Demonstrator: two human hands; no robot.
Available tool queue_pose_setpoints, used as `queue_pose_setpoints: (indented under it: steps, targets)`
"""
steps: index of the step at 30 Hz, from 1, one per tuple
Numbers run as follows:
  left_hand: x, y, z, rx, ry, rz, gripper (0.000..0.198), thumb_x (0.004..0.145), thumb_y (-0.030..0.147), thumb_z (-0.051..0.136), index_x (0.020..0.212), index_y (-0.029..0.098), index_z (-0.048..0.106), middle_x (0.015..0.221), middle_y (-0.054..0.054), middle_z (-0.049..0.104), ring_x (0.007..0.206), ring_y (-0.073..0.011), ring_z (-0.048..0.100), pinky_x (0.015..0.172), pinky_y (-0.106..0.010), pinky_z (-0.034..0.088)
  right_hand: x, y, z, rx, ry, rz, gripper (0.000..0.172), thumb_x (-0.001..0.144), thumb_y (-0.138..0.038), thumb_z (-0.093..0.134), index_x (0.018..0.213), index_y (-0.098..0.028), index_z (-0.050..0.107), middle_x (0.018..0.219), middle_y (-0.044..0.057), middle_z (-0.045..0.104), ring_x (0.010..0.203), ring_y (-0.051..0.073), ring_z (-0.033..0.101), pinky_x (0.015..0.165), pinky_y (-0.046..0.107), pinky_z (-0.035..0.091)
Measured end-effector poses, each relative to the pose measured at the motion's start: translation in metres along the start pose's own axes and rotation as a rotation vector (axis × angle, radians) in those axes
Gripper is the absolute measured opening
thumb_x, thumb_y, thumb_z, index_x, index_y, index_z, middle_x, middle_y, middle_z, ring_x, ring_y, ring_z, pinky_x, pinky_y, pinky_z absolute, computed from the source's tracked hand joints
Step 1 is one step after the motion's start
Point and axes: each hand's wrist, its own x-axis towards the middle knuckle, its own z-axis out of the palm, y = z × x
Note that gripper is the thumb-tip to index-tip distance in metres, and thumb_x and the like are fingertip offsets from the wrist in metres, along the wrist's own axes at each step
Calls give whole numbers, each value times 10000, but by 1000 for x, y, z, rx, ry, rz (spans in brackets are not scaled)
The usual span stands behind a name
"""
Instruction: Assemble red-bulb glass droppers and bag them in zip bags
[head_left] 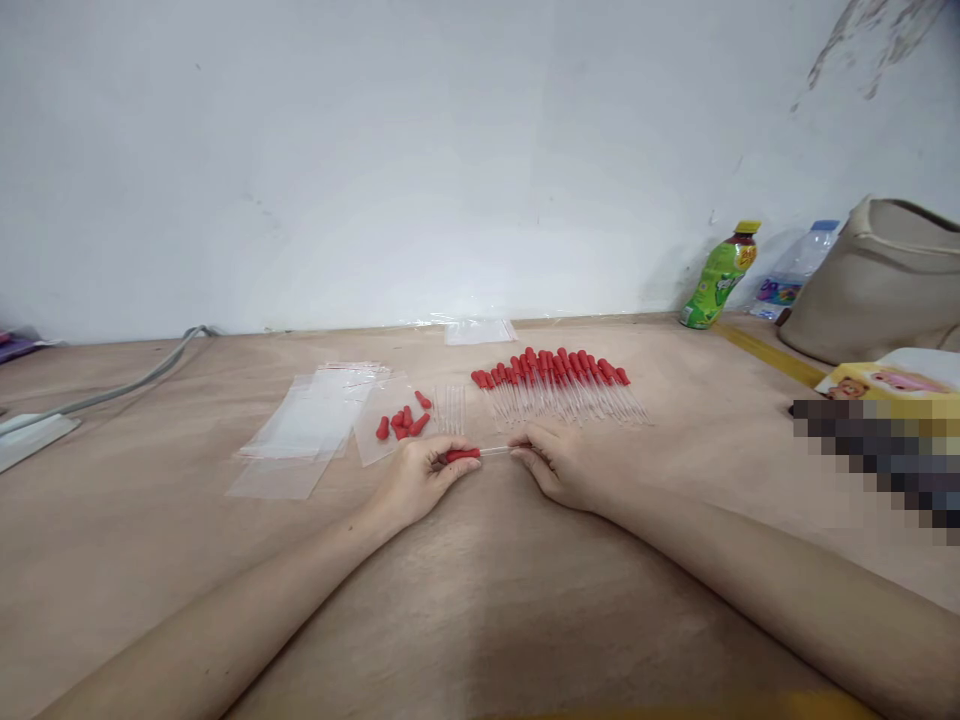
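Note:
Between thumb and fingers, my left hand (430, 478) grips a red rubber dropper bulb (463, 455). A thin clear glass tube (495, 450) runs from the bulb's mouth to my right hand (553, 465), whose fingertips pinch its other end. Just beyond my left hand, several loose red bulbs (401, 422) lie on a clear plastic bag. Beside them is a small row of bare glass tubes (450, 408). Past my right hand lies a wide row of droppers (559, 380), red bulbs facing the wall and glass tips facing me.
Flat clear zip bags (300, 425) lie stacked on the wooden table (420, 620) at left, near a grey cable (142, 380). Another plastic bag (480, 331) rests by the wall. On the right are a green bottle (718, 278), a clear bottle (796, 268), a beige bag (877, 285) and a yellow package (892, 378).

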Motion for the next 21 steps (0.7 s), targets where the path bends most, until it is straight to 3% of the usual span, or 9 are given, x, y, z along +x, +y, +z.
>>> queue_pose_setpoints:
  steps: [10, 21]
  targets:
    - [-1, 5, 1, 71, -43, 59, 170, 752, 301, 581, 835, 177, 664, 799, -37, 669, 724, -165, 597, 652, -263, 466, 1, -6, 4, -158, -45, -58, 182, 847, -195, 391, 756, -165, 546, 675, 14, 601, 602, 119, 497, 667, 294, 293]
    - [-1, 3, 2, 81, -63, 58, 183, 764, 309, 564, 855, 180, 657, 821, -40, 671, 740, -168, 599, 666, -270, 470, 3, -8, 8, -167, -195, 44, 264, 860, -211, 374, 624, -171, 487, 552, -19, 536, 492, 95, 407, 643, 275, 270]
